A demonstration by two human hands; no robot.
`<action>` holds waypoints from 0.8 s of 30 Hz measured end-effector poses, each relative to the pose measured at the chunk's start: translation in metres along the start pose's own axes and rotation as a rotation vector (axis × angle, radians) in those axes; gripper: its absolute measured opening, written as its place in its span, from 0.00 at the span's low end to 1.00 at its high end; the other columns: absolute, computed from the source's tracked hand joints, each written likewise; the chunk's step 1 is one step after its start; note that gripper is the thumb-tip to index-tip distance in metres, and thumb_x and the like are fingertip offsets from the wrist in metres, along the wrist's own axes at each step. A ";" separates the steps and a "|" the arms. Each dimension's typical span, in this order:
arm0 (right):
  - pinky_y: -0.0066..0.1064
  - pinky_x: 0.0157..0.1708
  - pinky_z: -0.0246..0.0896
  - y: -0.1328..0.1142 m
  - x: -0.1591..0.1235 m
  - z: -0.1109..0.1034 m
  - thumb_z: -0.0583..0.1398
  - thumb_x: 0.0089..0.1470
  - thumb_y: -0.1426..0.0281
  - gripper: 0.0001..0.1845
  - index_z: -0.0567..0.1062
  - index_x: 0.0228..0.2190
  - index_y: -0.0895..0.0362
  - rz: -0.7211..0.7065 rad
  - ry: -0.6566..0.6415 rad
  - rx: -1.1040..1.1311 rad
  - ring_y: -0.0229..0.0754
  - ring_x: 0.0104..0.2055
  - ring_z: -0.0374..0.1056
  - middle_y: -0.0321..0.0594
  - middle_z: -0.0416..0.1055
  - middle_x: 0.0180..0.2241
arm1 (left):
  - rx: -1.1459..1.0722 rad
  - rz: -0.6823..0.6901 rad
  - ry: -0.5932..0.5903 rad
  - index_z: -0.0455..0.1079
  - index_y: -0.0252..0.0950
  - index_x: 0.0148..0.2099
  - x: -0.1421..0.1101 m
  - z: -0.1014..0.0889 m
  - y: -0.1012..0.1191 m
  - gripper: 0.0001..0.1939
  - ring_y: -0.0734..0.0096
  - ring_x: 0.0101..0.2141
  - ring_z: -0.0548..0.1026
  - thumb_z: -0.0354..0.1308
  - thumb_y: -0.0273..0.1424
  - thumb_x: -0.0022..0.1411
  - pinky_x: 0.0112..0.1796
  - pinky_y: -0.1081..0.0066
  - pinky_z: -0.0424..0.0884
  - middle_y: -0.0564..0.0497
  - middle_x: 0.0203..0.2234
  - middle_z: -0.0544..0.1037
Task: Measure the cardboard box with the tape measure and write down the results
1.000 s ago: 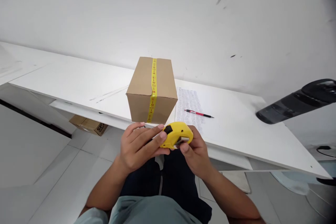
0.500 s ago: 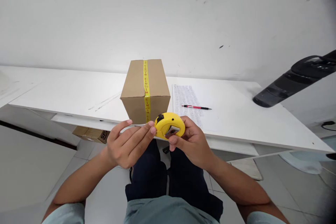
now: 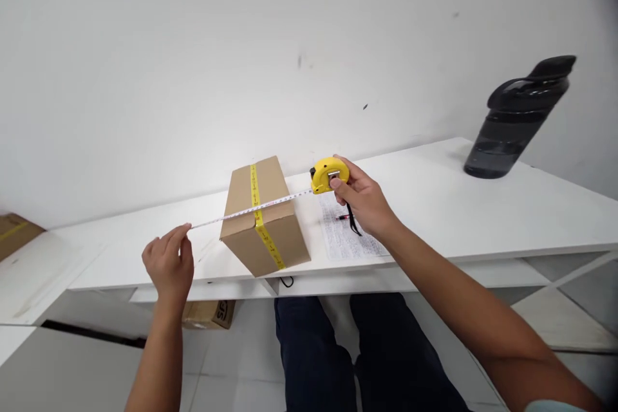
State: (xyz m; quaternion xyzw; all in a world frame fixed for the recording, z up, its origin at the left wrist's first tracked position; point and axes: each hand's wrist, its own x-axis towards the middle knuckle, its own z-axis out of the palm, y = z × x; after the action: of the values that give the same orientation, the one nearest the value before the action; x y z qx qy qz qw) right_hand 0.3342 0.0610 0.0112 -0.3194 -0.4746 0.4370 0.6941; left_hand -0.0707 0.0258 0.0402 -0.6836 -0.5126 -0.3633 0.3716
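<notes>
My right hand (image 3: 364,196) grips the yellow case of a tape measure (image 3: 329,175), from which a black wrist strap dangles. To the left, my left hand (image 3: 168,261) pinches the end of the tape's white blade (image 3: 261,206) between thumb and fingers. The blade runs stretched across the top of a brown cardboard box (image 3: 235,190), passing over its yellow sealing tape. Whether the blade touches the box I cannot tell. The box sits on the white desk, close to its front edge.
A sheet of paper (image 3: 345,241) covered in print or writing lies right of the box, with a red and black pen (image 3: 344,217) on it. A dark bottle (image 3: 502,129) stands at the right. Another carton (image 3: 18,235) is at far left, and one marked box (image 3: 207,314) sits below the desk.
My hands have moved apart, the left going left with the blade end and the right lifting the case rightward. The blade is now drawn out over the box. The view has shifted.
</notes>
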 end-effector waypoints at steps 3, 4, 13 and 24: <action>0.30 0.28 0.64 0.014 0.006 -0.004 0.68 0.53 0.54 0.39 0.68 0.64 0.48 0.024 -0.027 -0.038 0.33 0.27 0.59 0.34 0.72 0.37 | -0.144 -0.046 -0.032 0.76 0.39 0.50 -0.006 0.002 -0.001 0.12 0.58 0.45 0.81 0.52 0.30 0.71 0.49 0.55 0.72 0.43 0.44 0.83; 0.30 0.29 0.64 0.017 0.004 -0.003 0.67 0.55 0.53 0.39 0.67 0.65 0.49 0.034 -0.046 -0.050 0.33 0.27 0.59 0.34 0.72 0.37 | -0.198 -0.064 -0.036 0.76 0.40 0.50 -0.008 0.002 0.002 0.12 0.58 0.46 0.81 0.53 0.30 0.71 0.49 0.56 0.73 0.43 0.44 0.83; 0.44 0.65 0.58 0.019 -0.005 0.020 0.64 0.59 0.51 0.38 0.65 0.66 0.47 -0.025 -0.187 -0.135 0.49 0.63 0.65 0.40 0.68 0.63 | -0.411 -0.028 -0.158 0.72 0.41 0.58 -0.006 0.006 0.041 0.16 0.59 0.55 0.75 0.53 0.36 0.72 0.56 0.54 0.70 0.44 0.54 0.79; 0.36 0.43 0.71 0.011 0.000 0.028 0.63 0.59 0.56 0.37 0.64 0.66 0.54 0.027 -0.190 -0.135 0.41 0.41 0.71 0.43 0.75 0.50 | -0.327 0.129 -0.022 0.77 0.43 0.49 0.006 -0.011 0.066 0.10 0.64 0.44 0.80 0.64 0.28 0.65 0.53 0.58 0.72 0.48 0.43 0.83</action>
State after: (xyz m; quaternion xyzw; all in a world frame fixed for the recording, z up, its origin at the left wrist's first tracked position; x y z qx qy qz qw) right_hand 0.3048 0.0665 0.0120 -0.3288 -0.5624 0.4418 0.6168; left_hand -0.0065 0.0052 0.0413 -0.7704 -0.4057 -0.4095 0.2725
